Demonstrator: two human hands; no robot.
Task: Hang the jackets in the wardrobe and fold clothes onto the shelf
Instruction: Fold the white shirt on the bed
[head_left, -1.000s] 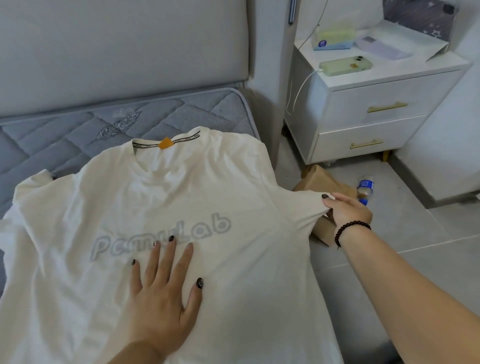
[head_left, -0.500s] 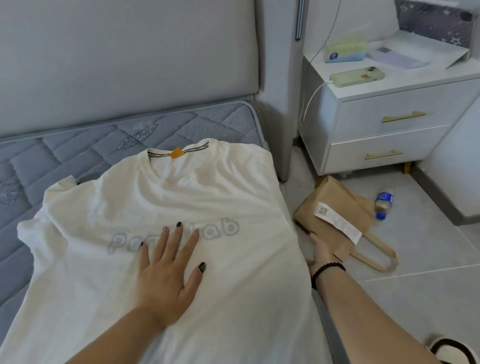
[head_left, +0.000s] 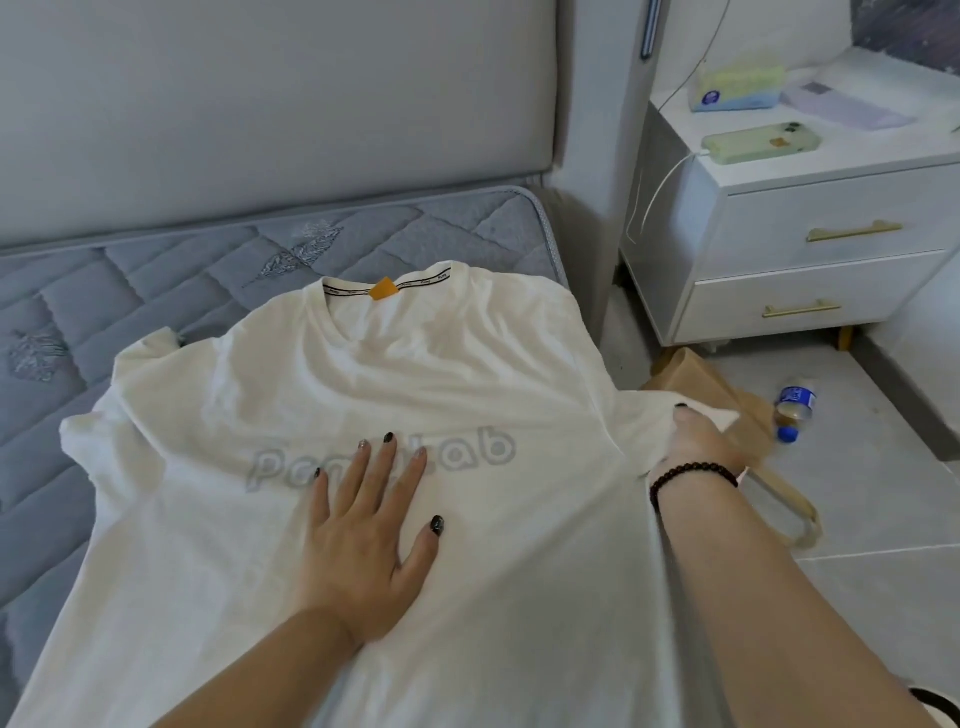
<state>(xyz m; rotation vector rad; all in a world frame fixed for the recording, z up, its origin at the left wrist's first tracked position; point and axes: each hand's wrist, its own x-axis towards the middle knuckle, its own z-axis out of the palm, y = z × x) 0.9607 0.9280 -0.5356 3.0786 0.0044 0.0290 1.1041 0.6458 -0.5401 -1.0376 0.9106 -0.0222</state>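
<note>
White cotton T-shirt (head_left: 322, 395) with grey chest lettering lies face up, spread on the grey quilted mattress (head_left: 156, 280), collar toward the headboard. Left hand (head_left: 363, 540): grip released, fingers flat and splayed, pressing the chest print. Right hand (head_left: 696, 441): grip clenched on the shirt's right sleeve at the bed edge. Beyond it on the tiled floor: brown paper bag (head_left: 696, 374), small plastic bottle (head_left: 795, 410). White two-drawer nightstand (head_left: 810, 249) near the headboard
</note>
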